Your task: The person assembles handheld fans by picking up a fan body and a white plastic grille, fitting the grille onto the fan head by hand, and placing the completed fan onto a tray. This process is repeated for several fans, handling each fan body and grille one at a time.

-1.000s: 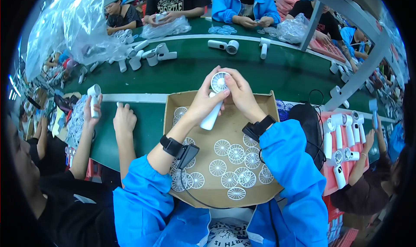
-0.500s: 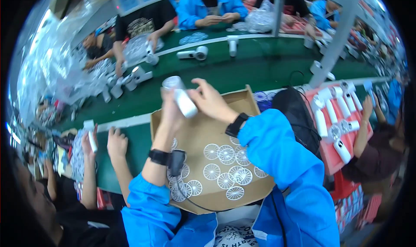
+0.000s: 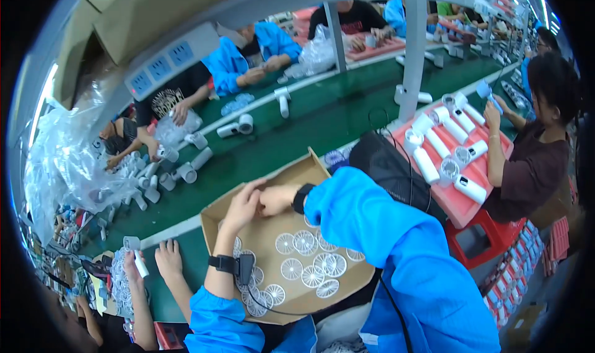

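Note:
My left hand (image 3: 242, 208) and my right hand (image 3: 277, 199) meet over the far left part of a shallow cardboard box (image 3: 347, 286). The left fingers are bent and pressed together; the right fingers curl in against them. Whatever lies between the hands, if anything, is hidden. In the box, nearer my body, lie several thin white spoked round grilles (image 3: 292, 269), some overlapping. Dark wrist straps sit on both wrists, with a small black module on the left one.
A green conveyor (image 3: 322, 111) runs beyond the box, carrying white handheld fan bodies (image 3: 246, 124). To the right are a black bag (image 3: 390, 173) and a pink tray (image 3: 462, 213) of similar bodies, with a co-worker beside it. At left, a co-worker's hand holds another white body (image 3: 140, 263).
My view has swung right. The white fan body that was in my left hand no longer shows. My hands have come together, lower over the box.

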{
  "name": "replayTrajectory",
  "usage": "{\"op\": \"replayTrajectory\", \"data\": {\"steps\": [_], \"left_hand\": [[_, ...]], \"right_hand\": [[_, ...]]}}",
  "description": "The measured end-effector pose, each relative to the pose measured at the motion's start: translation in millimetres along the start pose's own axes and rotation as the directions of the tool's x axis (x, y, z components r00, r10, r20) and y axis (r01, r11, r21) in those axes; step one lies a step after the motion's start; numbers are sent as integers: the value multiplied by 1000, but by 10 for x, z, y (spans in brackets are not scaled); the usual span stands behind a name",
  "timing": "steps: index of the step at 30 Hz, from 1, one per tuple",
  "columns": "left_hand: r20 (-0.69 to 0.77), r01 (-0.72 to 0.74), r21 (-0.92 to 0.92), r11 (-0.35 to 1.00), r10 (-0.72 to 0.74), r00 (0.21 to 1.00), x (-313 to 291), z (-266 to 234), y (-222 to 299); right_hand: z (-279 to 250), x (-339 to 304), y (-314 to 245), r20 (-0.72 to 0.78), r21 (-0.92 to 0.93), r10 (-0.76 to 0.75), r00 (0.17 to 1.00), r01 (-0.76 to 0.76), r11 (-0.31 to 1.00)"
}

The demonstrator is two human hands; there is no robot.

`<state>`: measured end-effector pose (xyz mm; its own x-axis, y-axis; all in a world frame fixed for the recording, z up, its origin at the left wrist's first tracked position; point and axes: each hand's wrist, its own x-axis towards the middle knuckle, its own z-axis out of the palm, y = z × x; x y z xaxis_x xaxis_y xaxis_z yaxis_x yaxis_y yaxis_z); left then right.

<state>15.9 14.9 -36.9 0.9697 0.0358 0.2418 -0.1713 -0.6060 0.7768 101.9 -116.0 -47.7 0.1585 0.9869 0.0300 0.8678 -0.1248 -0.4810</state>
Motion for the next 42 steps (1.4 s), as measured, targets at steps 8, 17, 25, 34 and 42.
{"op": "replayTrajectory", "data": {"steps": [8, 17, 25, 34, 42], "left_hand": [[-346, 98, 93, 991, -60, 936, 0, -71, 327], [9, 64, -901, 430, -128, 992, 78, 98, 1318], [-338, -198, -693, 693, -69, 939, 85, 366, 1788], [-306, -259, -583, 770, 87, 948, -177, 469, 1726], [-66, 3, -726, 687, -74, 995, -474, 691, 1687]], "right_hand": [[-449, -59, -70, -62, 173, 97, 993, -85, 981], [-2064, 81, -624, -717, 675, 434, 545, 698, 238], [-2335, 14, -934, -614, 521, 678, 403, 853, -36], [-2194, -131, -1001, -918, 44, 240, -317, 519, 854], [-2195, -160, -855, -414, 526, 418, 809, 587, -615]]}}
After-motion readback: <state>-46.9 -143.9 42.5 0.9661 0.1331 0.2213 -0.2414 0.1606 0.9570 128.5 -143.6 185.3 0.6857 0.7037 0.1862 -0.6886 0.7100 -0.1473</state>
